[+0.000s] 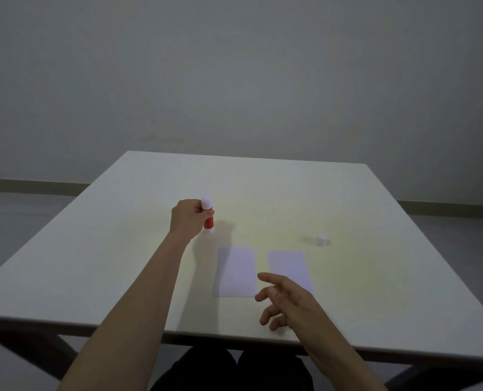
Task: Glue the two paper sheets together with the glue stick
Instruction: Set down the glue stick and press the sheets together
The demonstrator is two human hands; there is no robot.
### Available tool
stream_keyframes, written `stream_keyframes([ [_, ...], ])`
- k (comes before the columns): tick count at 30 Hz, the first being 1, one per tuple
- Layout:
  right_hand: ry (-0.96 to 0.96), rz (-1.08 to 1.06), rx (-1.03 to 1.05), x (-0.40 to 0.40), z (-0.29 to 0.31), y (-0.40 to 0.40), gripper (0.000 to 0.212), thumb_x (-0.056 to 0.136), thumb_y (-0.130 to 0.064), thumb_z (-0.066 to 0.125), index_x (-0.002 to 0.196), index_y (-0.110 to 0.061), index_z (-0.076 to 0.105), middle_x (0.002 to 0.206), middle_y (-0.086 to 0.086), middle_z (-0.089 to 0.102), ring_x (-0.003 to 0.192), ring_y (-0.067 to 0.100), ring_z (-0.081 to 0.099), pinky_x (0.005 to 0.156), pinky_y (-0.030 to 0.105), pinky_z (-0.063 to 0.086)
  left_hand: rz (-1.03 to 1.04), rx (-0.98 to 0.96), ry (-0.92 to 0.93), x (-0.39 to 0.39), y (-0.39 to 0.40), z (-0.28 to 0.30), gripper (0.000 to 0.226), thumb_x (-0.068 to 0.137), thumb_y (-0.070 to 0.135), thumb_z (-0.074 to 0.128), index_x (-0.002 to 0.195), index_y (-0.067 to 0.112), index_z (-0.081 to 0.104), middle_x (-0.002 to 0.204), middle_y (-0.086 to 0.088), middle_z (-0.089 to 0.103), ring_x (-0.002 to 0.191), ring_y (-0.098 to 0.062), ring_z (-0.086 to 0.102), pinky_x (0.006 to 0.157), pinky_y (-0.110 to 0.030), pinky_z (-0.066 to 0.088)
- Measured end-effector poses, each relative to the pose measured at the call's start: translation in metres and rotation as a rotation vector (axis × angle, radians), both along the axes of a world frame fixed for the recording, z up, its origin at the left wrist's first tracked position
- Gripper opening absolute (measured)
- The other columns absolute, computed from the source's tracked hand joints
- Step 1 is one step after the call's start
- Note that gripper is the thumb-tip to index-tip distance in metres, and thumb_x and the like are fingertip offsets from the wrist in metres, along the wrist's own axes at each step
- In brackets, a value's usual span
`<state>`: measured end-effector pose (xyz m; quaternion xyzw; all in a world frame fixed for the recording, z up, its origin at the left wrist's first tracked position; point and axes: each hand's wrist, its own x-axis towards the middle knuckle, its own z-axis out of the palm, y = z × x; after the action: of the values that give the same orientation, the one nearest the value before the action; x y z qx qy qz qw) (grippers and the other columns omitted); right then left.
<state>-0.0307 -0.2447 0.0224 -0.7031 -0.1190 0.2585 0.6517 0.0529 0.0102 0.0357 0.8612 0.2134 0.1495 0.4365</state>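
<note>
Two pale paper sheets lie side by side on the white table (375, 210): the left sheet (236, 271) and the right sheet (288, 266). My left hand (186, 218) grips a red glue stick (208, 217) with white ends, held upright just beyond the left sheet. My right hand (286, 299) hovers with fingers spread over the near corner of the right sheet, holding nothing and hiding part of that sheet.
A small white cap (322, 239) stands on the table to the right of the sheets. The table's near edge runs just below my right hand. A bare wall and floor lie behind the table.
</note>
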Motion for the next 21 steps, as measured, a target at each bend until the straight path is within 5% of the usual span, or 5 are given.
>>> stream_keyframes([
  [7, -0.162, -0.039, -0.081, 0.000, -0.007, 0.008, 0.022, 0.090, -0.018, 0.061, 0.102, -0.035, 0.067, 0.090, -0.008, 0.065, 0.064, 0.003, 0.060, 0.062, 0.016, 0.047, -0.025, -0.005, -0.051, -0.004, 0.005, -0.010, 0.042, 0.088, 0.027, 0.054, 0.059, -0.001, 0.066, 0.052, 0.003, 0.060, 0.041, -0.006, 0.040, 0.047, -0.018, 0.030],
  [11, -0.596, -0.061, -0.308, 0.003, -0.016, 0.035, 0.021, 0.086, -0.024, 0.065, 0.106, -0.029, 0.070, 0.103, -0.009, 0.063, 0.077, -0.002, 0.052, 0.073, 0.009, 0.040, -0.019, -0.054, -0.086, -0.006, 0.004, -0.014, 0.031, 0.085, 0.020, 0.056, 0.066, -0.003, 0.064, 0.067, -0.006, 0.070, 0.045, -0.004, 0.042, 0.050, -0.022, 0.032],
  [15, -1.043, 0.134, -0.747, 0.013, -0.022, 0.068, 0.030, 0.091, -0.032, 0.053, 0.116, -0.020, 0.065, 0.118, -0.002, 0.063, 0.106, 0.021, 0.049, 0.084, 0.031, 0.037, -0.010, -0.094, -0.058, -0.008, 0.004, -0.016, 0.018, 0.077, 0.020, 0.062, 0.081, 0.003, 0.060, 0.081, -0.011, 0.075, 0.063, -0.011, 0.049, 0.058, -0.024, 0.035],
  [19, -1.282, 0.224, -1.062, 0.014, -0.016, 0.085, 0.024, 0.054, -0.046, 0.081, 0.052, -0.025, 0.069, 0.052, -0.011, 0.061, 0.063, 0.013, 0.057, 0.055, 0.024, 0.043, 0.022, -0.240, -0.052, -0.009, 0.013, -0.023, 0.076, 0.075, 0.025, 0.076, 0.141, 0.015, 0.040, 0.135, -0.007, 0.056, 0.117, -0.021, 0.055, 0.089, -0.029, 0.040],
  [21, -1.340, 0.247, -1.127, 0.015, -0.013, 0.088, 0.029, 0.044, -0.045, 0.085, 0.043, -0.024, 0.065, 0.041, -0.012, 0.054, 0.059, 0.011, 0.057, 0.053, 0.021, 0.042, 0.064, -0.238, -0.083, -0.012, 0.017, -0.026, 0.089, 0.075, 0.026, 0.077, 0.148, 0.019, 0.027, 0.145, -0.005, 0.046, 0.128, -0.022, 0.048, 0.092, -0.030, 0.039],
])
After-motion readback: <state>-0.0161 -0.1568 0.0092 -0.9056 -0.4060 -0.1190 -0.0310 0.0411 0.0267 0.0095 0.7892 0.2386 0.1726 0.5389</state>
